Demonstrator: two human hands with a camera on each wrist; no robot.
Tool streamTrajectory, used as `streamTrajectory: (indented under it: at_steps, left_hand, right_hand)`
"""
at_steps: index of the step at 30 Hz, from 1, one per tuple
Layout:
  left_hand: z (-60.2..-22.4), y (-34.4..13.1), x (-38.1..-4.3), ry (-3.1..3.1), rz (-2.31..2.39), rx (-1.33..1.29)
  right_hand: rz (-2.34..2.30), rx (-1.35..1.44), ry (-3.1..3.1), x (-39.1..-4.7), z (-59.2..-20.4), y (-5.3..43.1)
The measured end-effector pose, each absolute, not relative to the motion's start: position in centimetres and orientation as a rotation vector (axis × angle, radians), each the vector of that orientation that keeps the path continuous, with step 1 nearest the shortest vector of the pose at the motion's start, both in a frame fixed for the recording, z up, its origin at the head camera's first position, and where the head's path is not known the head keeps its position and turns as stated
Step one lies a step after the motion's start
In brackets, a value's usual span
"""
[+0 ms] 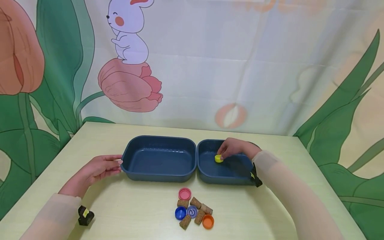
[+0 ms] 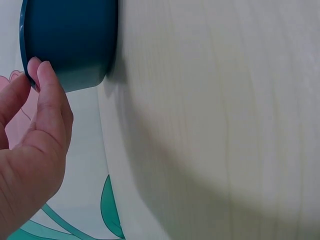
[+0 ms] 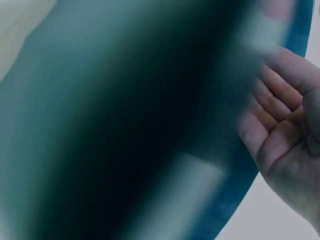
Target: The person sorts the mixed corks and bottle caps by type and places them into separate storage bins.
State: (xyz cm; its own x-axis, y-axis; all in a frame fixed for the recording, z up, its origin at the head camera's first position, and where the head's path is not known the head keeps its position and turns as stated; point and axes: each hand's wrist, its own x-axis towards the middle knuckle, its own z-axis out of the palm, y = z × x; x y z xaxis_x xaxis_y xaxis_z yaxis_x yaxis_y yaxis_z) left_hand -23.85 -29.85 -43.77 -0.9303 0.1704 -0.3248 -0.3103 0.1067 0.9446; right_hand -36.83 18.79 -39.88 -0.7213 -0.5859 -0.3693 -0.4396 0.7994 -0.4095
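A larger dark blue tray (image 1: 159,178) stands on the left of the table, side by side with a smaller dark blue tray (image 1: 222,180). At the larger tray's left end, my left hand (image 1: 100,168) pinches the rim between thumb and fingers, which the left wrist view shows close up. My right hand (image 1: 232,147) reaches inside the smaller tray and holds a yellow bottle cap (image 1: 218,158) at its fingertips, low over the tray floor. In the right wrist view a blurred dark teal surface fills much of the picture, and the cap cannot be made out.
In front of the trays lie several brown corks (image 1: 199,216) in a loose cluster. Among them are a pink cap (image 1: 184,193), a blue cap (image 1: 180,213), a purple cap (image 1: 192,211) and an orange cap (image 1: 208,221). A printed curtain (image 1: 192,66) hangs behind the table.
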Motion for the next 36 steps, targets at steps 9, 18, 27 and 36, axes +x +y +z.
streamTrajectory:
  at_steps: [9,18,27,36]
  left_hand:
    - [-43.6,-29.7,-23.8,2.045,1.879,-0.138]
    - [-43.8,-29.7,-23.8,2.049,1.877,-0.143]
    - [-43.8,-29.7,-23.7,2.053,1.876,-0.138]
    - [-43.6,-29.6,-23.7,2.060,1.874,-0.154]
  right_hand:
    - [-0.418,-0.713,2.467,-36.8,-40.5,18.7]
    - [-0.411,-0.738,2.466,-37.0,-40.8,18.9]
    - [-0.406,-0.747,2.492,-36.8,-40.9,18.6]
    - [-0.426,-0.735,2.483,-36.9,-41.2,18.5]
